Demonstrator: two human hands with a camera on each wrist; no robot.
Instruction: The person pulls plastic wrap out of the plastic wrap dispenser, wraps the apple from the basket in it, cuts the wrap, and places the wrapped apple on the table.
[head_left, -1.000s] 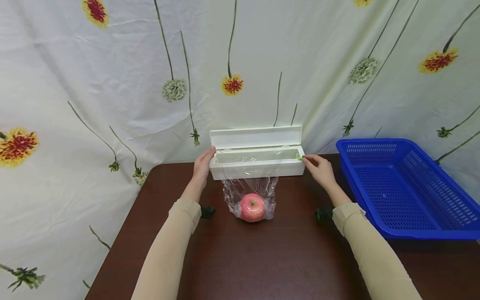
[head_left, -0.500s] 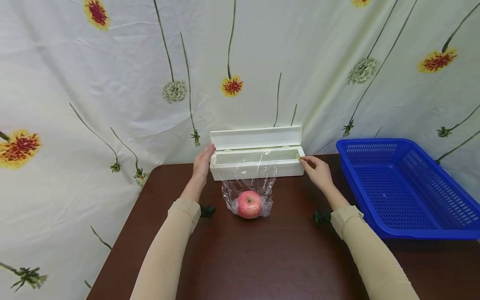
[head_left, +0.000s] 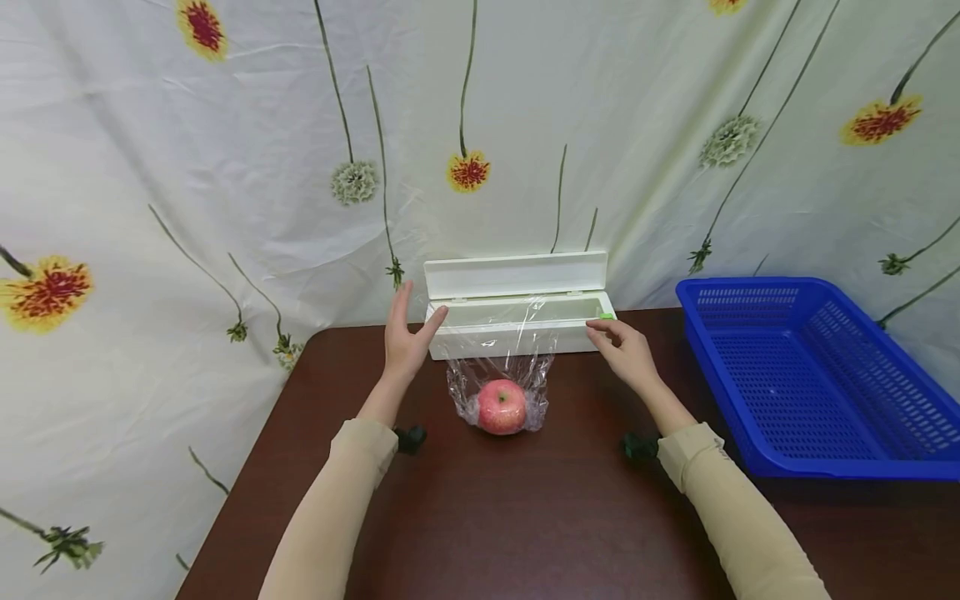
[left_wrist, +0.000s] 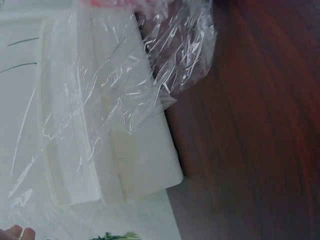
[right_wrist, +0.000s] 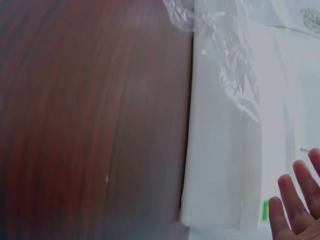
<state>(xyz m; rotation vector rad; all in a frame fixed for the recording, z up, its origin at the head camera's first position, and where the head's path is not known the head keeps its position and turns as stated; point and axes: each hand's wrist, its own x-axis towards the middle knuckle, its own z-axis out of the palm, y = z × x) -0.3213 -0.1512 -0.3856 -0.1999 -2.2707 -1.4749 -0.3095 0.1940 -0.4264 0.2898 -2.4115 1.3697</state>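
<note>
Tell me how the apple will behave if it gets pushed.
The apple looks round, so it would probably tend to roll. The film bunched at its sides and reaching over the box might drag along or slow it. The smooth table likely offers little resistance.

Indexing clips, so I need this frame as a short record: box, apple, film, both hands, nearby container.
White lidded box: lid raised, green tab at right end
Red apple: on brown table, in front of box
Clear plastic film: gathered around apple, extends back over box
Left hand: near box's left end, thumb spread from fingers
Right hand: near green tab, contact unclear
Blue plastic basket: right of box
</note>
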